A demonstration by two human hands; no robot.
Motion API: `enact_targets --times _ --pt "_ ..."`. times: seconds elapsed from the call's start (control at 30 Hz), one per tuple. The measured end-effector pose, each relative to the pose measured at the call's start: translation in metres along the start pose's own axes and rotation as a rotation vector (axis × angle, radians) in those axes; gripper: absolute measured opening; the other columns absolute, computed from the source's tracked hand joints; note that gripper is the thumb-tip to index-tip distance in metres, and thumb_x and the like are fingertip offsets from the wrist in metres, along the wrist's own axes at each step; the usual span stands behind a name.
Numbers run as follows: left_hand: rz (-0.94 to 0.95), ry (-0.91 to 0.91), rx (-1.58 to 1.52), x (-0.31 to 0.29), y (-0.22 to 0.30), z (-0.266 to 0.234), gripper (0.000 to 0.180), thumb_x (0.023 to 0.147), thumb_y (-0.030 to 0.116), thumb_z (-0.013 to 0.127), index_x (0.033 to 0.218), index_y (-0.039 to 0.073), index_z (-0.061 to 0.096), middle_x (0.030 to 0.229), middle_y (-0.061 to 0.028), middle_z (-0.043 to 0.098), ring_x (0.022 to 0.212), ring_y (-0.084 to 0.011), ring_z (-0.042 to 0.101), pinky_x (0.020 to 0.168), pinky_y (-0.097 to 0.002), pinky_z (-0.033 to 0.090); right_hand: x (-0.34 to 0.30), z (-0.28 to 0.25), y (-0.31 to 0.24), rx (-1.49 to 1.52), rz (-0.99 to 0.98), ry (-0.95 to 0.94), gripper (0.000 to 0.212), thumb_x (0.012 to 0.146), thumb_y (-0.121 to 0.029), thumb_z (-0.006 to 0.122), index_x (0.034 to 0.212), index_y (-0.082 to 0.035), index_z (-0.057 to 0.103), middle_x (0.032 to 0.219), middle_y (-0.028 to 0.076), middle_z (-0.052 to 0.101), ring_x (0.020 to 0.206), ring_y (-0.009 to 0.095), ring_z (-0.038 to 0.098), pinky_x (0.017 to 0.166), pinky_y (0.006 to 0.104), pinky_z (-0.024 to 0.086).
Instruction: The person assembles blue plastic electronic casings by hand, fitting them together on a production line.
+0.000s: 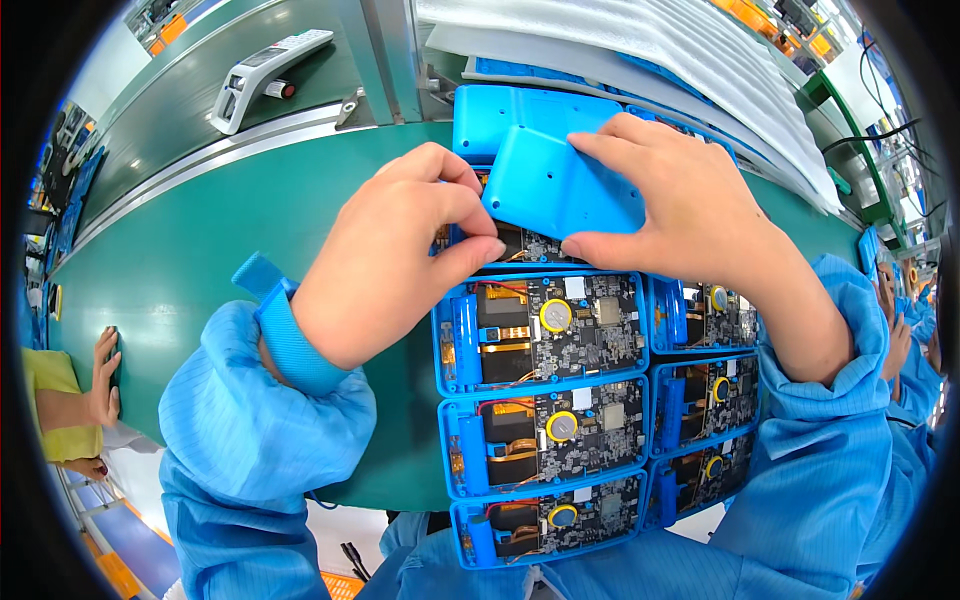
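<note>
My right hand (665, 190) grips a blue plastic back cover (550, 185), thumb on its near edge and fingers on its far side. The cover is tilted over an open blue device (520, 243) whose circuit board shows only in part. My left hand (400, 235) is at the cover's left corner, thumb and fingers pinched together; what lies between them, if anything, is hidden. Another blue cover (500, 112) lies just beyond. Nearer me are open devices (590, 325) in two columns, with circuit boards, blue batteries and round coin cells (555, 315).
The bench has a green mat (230, 230). A grey-white handheld device (262, 75) rests on the shelf at the far left, beside a metal post (385, 60). White foam sheets (640, 60) are stacked at the back. Another person's hand (105, 375) touches the bench's left edge.
</note>
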State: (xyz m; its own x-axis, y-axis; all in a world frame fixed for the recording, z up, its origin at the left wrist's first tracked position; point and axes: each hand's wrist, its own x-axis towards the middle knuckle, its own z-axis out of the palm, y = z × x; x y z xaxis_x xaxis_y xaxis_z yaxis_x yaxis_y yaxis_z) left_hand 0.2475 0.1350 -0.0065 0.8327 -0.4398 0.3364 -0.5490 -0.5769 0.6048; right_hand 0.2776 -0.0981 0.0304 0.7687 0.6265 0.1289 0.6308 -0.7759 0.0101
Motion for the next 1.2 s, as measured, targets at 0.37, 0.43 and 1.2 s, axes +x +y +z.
enact_targets --times 0.37,0.43,1.2 --pt "-0.415 0.018 -0.414 -0.01 -0.017 -0.011 0.05 0.088 0.027 0.063 0.12 -0.008 0.049 0.102 -0.0122 0.06 0.076 -0.0122 0.058 0.063 -0.0275 0.049 0.022 0.003 -0.017 0.063 -0.219 -0.008 0.06 0.068 -0.042 0.071 0.113 -0.005 0.057 0.099 0.01 0.058 0.099 0.026 0.057 0.077 0.0394 0.049" --pt "-0.437 -0.023 -0.475 -0.008 -0.014 -0.012 0.058 0.086 0.027 0.065 0.125 -0.01 0.044 0.104 -0.0149 0.06 0.075 -0.0132 0.061 0.064 -0.0285 0.05 0.022 0.006 -0.013 0.095 -0.197 0.009 0.06 0.067 -0.042 0.073 0.114 -0.006 0.059 0.099 0.009 0.058 0.099 0.026 0.057 0.077 0.0393 0.049" --pt "-0.219 -0.097 -0.152 -0.013 -0.021 -0.003 0.06 0.083 0.026 0.069 0.128 -0.004 0.043 0.106 -0.0104 0.052 0.069 -0.0087 0.053 0.059 -0.0239 0.045 0.012 -0.003 -0.013 0.155 -0.13 -0.189 0.064 0.076 -0.021 0.07 0.134 -0.013 0.045 0.117 0.011 0.047 0.105 0.028 0.051 0.088 0.0348 0.044"
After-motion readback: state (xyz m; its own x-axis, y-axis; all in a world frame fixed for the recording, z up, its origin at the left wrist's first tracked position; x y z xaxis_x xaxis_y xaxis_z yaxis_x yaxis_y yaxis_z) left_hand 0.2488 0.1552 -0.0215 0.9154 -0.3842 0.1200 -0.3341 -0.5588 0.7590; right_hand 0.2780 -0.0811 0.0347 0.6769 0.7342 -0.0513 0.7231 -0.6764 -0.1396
